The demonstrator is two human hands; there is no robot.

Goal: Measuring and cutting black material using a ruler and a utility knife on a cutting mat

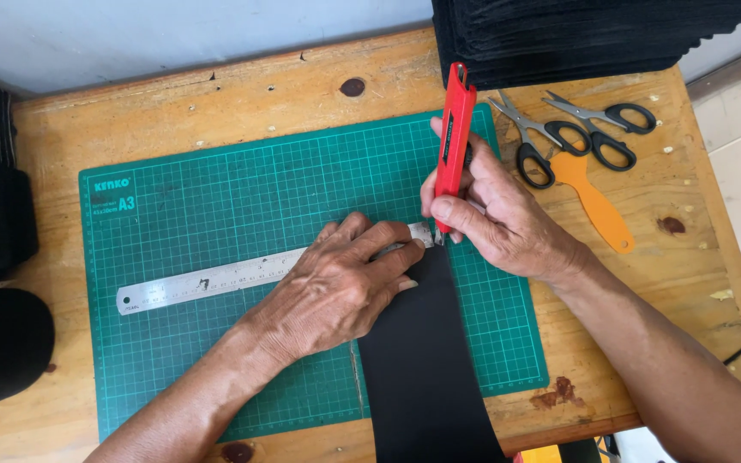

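Black strip [426,360] at 6 o'clock on green mat [216,197]. Left hand [336,287] flat, pinning steel ruler [216,279] across strip. Right hand [495,214] clenched around red knife [453,141], blade at ruler's 3 o'clock end. Press ruler firmly, fingertips off edge, draw lightly.

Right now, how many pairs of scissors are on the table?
2, both on the wooden table right of the green cutting mat: one nearer the mat, one just beyond it. The stacked black material might hide more.

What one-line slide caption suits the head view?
Left hand presses steel ruler on black strip; right hand holds red utility knife.
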